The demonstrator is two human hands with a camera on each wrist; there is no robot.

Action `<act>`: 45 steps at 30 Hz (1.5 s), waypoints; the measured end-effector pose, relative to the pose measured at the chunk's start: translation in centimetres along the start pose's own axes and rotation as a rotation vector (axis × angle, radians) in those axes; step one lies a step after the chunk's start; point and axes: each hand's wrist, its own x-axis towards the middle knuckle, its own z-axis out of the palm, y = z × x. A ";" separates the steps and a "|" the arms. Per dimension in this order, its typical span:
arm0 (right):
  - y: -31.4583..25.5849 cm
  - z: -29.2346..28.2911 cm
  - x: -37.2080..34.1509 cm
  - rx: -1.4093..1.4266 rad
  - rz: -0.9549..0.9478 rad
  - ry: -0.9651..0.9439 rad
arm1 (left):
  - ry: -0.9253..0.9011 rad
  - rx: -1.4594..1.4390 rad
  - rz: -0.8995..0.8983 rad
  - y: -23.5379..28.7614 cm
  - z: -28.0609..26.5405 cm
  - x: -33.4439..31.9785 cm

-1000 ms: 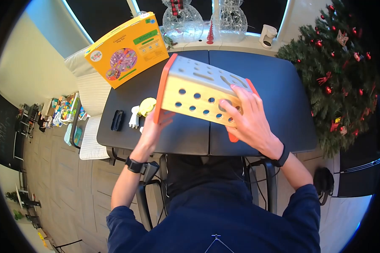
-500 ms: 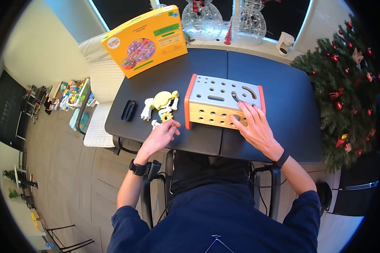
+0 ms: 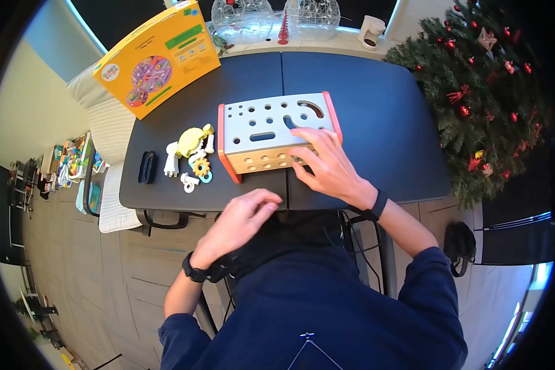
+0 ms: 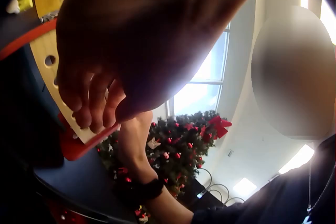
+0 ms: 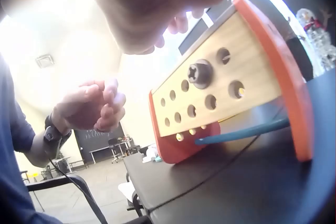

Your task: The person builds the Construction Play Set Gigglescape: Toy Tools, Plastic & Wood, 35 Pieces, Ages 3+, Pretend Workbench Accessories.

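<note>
A toy workbench (image 3: 276, 129) with a grey, hole-dotted top, wooden sides and red end panels stands on the dark table (image 3: 382, 123). My right hand (image 3: 333, 166) is at its near right corner, fingertips over the top edge, fingers loosely bent. In the right wrist view, a grey cross-head screw (image 5: 199, 73) sits in a front-side hole, apart from the fingers. A blue strip (image 5: 241, 131) shows beneath the workbench. Holding nothing, my left hand (image 3: 237, 222) hovers by the table's front edge, fingers loosely curled.
Left of the workbench lie a yellow toy piece (image 3: 192, 140), an orange gear (image 3: 201, 166) and several white pieces. A black tray-like object (image 3: 147, 168) is farther left. Behind stands a yellow play-set box (image 3: 148, 61); a decorated tree (image 3: 468, 111) is at the right.
The workbench was tilted up between both hands, then came down onto the table. My left hand has left it and drawn back toward my body; the right stays at its right end.
</note>
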 end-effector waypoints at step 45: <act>-1.3 4.1 4.3 0.125 -0.005 -0.050 | 0.389 0.094 0.401 3.3 12.5 2.5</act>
